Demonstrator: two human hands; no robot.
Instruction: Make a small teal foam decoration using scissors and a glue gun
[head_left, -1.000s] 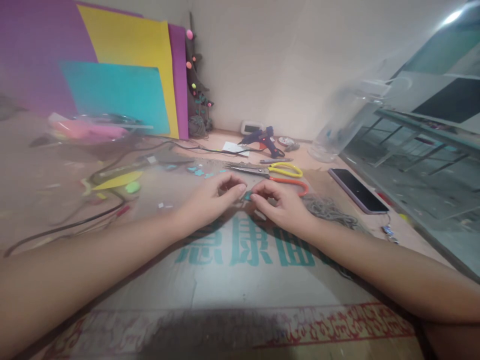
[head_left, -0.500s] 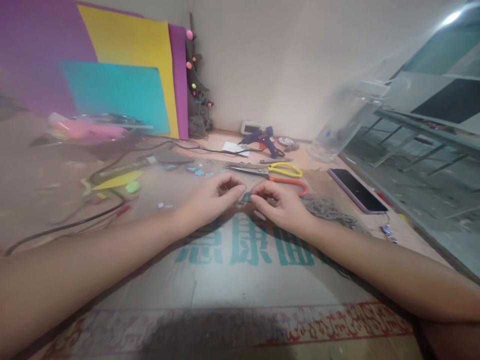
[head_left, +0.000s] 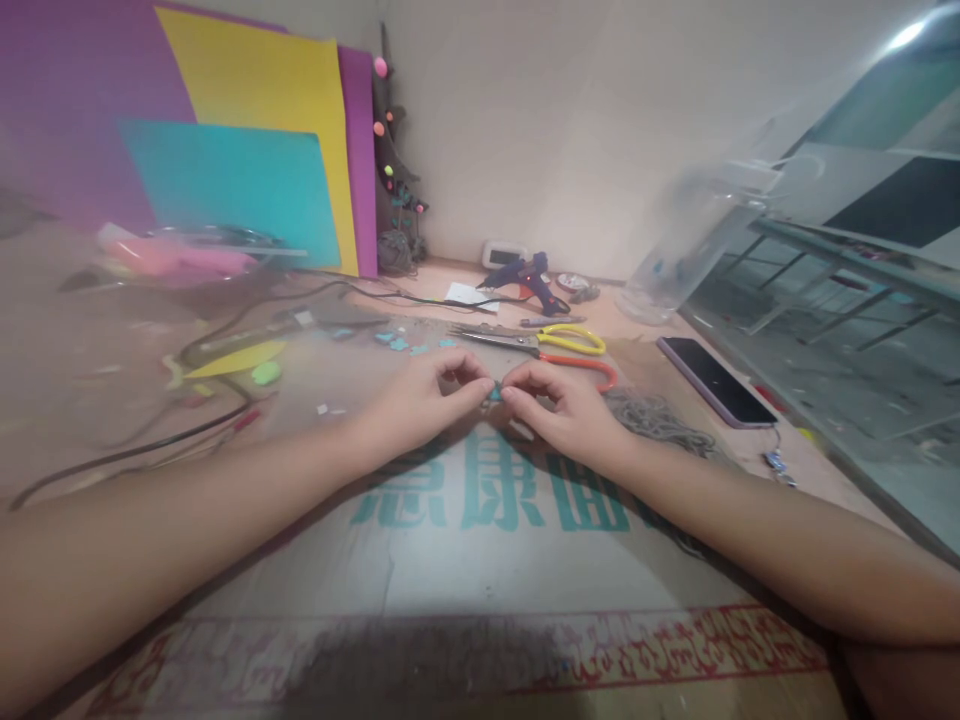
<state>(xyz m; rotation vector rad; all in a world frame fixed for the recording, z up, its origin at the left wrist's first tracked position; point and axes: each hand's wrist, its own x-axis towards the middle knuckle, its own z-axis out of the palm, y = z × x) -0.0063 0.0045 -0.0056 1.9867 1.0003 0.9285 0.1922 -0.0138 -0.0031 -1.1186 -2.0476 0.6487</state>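
A small teal piece point(head_left: 496, 392), its shape mostly covered by fingertips, is held between my two hands above the printed sheet. My left hand point(head_left: 450, 390) pinches at its left side with thumb and forefinger. On the other side my right hand point(head_left: 559, 400) also grips it between thumb and fingertips. Just beyond the hands lie scissors point(head_left: 517, 342) with one yellow and one orange handle, blades pointing left. Several little teal cut-outs point(head_left: 397, 343) are scattered behind my left hand. Tangled grey cord point(head_left: 660, 425) rests beside my right wrist.
A glue gun point(head_left: 525, 278) with a black cable point(head_left: 300, 295) stands by the wall. At right are a phone point(head_left: 716, 383) and a clear plastic jug point(head_left: 682, 245). Purple, yellow and teal sheets point(head_left: 240, 190) lean at back left. The table's right edge drops to the floor.
My left fingertips have shifted slightly right, closing in on the teal piece and my right fingertips. The teal piece has turned or moved a little; the other things stay put.
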